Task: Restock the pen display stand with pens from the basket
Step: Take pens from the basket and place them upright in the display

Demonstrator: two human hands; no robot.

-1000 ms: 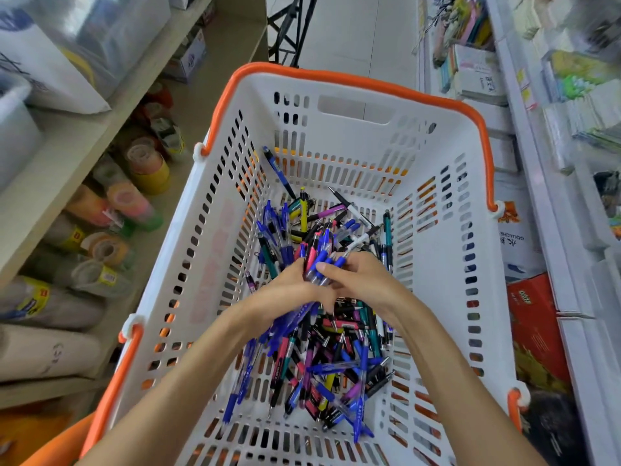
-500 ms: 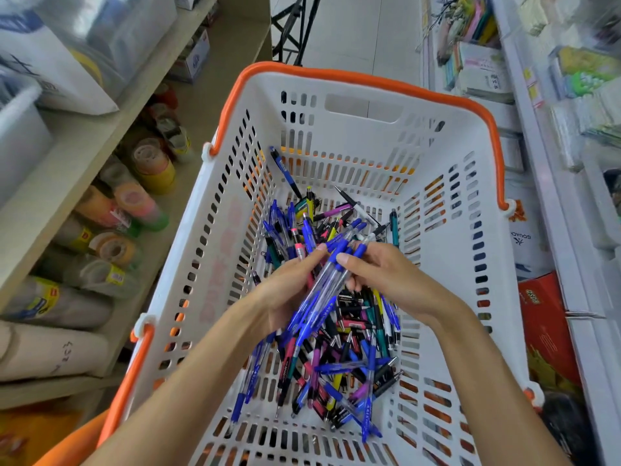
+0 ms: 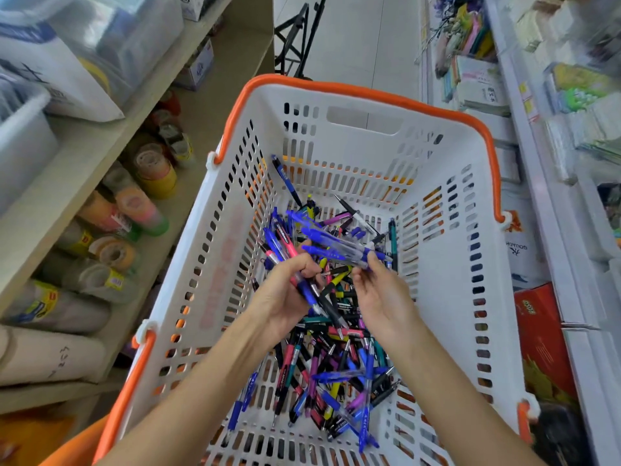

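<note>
Two hands sorting pens [image 3: 329,375] inside basket [image 3: 447,156], stand unseen.
Left hand [image 3: 285,297] gripping mixed bunch; right hand [image 3: 379,290] pinching blue pens [image 3: 339,245]; restocking barely begun, most pens left in basket.

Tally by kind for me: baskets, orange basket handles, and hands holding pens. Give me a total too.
Baskets: 1, the white basket
Orange handles: 2, far handle and near handle
Hands holding pens: 2, left hand and right hand
Total: 5
</note>
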